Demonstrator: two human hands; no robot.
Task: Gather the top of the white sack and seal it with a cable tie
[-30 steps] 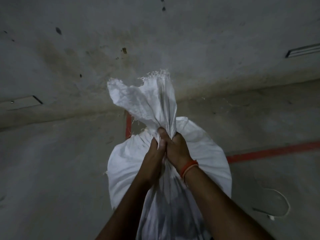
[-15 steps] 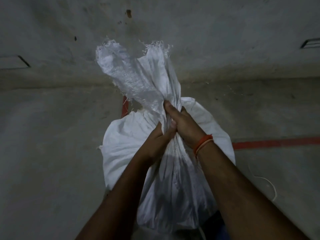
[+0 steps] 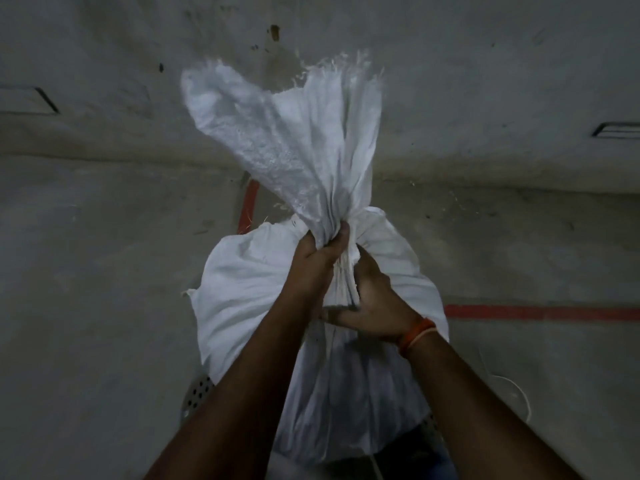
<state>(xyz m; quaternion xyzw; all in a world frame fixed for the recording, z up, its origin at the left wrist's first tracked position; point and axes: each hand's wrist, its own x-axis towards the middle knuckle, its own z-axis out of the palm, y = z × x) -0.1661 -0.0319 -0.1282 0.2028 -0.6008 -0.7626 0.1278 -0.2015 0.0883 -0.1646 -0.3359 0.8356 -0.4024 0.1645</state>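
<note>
On the bare concrete floor (image 3: 104, 306), the sack (image 3: 249, 289) stands between your arms; keep both hands' fingers (image 3: 341, 237) clamped on its gathered neck, twisting tightly before tying.

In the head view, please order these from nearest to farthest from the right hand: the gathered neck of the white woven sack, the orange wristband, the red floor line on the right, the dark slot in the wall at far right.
1. Gathered neck of the white woven sack: gripped by the right hand.
2. Orange wristband: on its own wrist.
3. Red floor line: right, on the floor.
4. Dark slot in the wall: far upper right.
</note>
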